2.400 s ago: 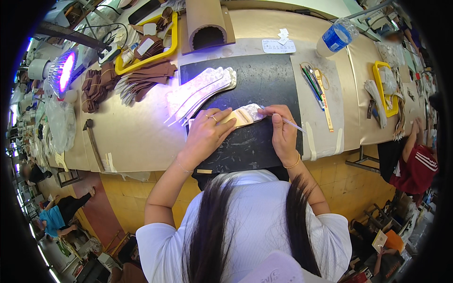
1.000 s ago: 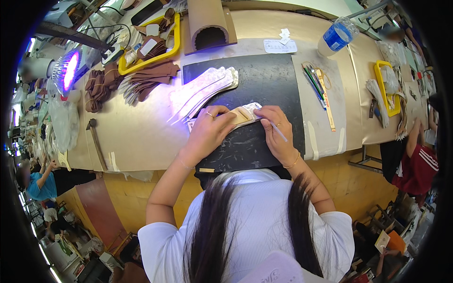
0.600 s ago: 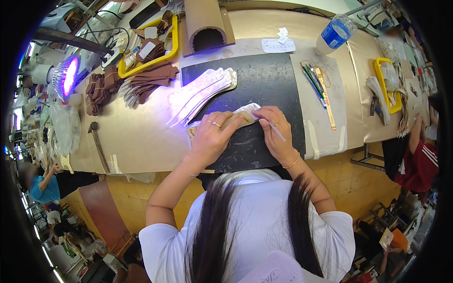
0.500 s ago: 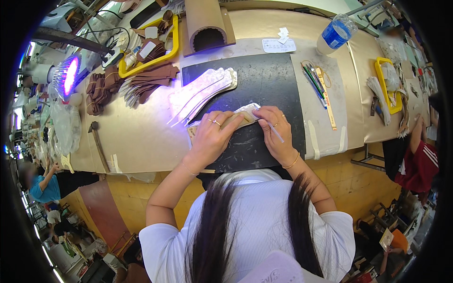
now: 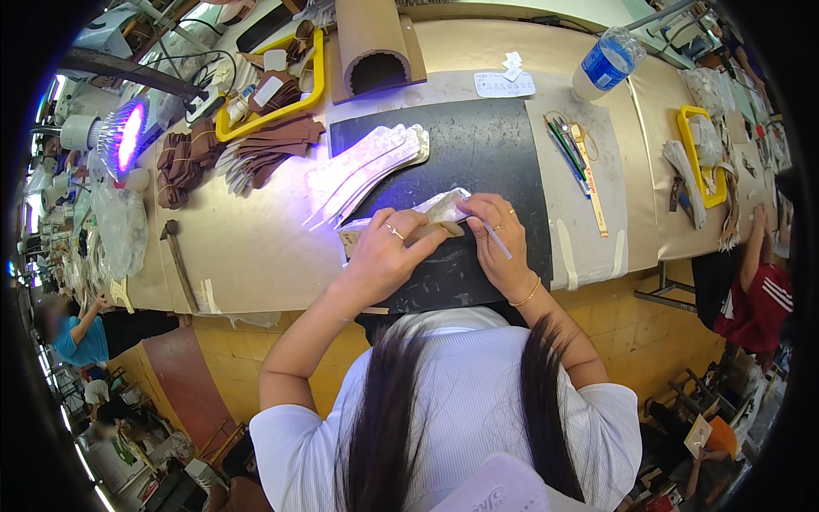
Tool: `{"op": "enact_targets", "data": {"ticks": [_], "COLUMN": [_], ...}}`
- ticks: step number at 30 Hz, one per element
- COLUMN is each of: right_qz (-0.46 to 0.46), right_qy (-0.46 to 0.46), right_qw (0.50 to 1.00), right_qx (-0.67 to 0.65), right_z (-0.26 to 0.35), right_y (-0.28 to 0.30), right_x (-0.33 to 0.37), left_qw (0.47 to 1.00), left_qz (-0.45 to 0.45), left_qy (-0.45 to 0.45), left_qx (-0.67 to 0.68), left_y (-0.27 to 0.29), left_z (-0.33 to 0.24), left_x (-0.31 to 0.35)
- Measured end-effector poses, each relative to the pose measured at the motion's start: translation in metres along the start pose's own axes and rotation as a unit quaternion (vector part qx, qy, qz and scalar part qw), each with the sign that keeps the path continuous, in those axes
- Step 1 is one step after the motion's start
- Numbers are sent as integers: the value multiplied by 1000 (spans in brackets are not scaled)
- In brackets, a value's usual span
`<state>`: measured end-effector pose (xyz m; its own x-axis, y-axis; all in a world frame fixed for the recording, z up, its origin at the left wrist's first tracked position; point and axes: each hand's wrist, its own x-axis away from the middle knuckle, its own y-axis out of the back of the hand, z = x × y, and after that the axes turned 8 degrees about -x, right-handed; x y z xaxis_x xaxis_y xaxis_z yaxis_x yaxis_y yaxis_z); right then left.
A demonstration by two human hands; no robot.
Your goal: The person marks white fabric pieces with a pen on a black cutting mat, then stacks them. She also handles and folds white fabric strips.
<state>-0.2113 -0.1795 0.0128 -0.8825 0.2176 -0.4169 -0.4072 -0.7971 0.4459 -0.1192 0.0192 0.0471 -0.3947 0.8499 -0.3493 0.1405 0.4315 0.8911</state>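
A pale, shiny, flexible strip (image 5: 444,207) lies across the black mat (image 5: 503,136) under both my hands. My left hand (image 5: 386,256) pinches its near edge, which curls up beige between thumb and fingers. My right hand (image 5: 499,232) is closed at the strip's right end, with a thin whitish translucent stick (image 5: 498,241) held in its fingers. A beige piece (image 5: 348,241) shows beside my left hand, mostly hidden by it. Farther off on the mat, a fanned stack of similar pale shiny pieces (image 5: 371,166) lies under purple light.
A glowing purple lamp (image 5: 126,141) hangs at left, near brown strips (image 5: 269,152) and a yellow basket (image 5: 317,81). A hammer (image 5: 177,264) lies left. A brown half-tube (image 5: 368,43) stands behind; at right are pens (image 5: 570,149), a yellow ruler (image 5: 590,188) and a bottle (image 5: 604,66).
My left hand has shifted slightly and now curls the strip's near edge up toward me, baring more of its pale surface. My right hand has hardly moved.
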Motion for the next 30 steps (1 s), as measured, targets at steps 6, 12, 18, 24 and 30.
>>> {"op": "enact_targets", "data": {"ticks": [6,12,18,24,30], "right_qz": [-2,2,8,11,9], "right_qy": [6,1,-2,2,14], "right_qw": [1000,1000,1000,1000,1000], "right_qx": [-6,-11,-9,-3,-6], "right_z": [0,1,2,4,7], "right_y": [0,1,1,1,1], "right_x": [0,0,0,1,4], "left_qw": [998,922,943,981,987], "left_qz": [-4,-106,-105,-13,17], "left_qy": [23,312,315,192,152], "left_qx": [57,201,2,39,58], "left_y": [12,78,151,85,28], "left_z": [1,16,52,86,99], "left_x": [6,39,46,-16,-48]}}
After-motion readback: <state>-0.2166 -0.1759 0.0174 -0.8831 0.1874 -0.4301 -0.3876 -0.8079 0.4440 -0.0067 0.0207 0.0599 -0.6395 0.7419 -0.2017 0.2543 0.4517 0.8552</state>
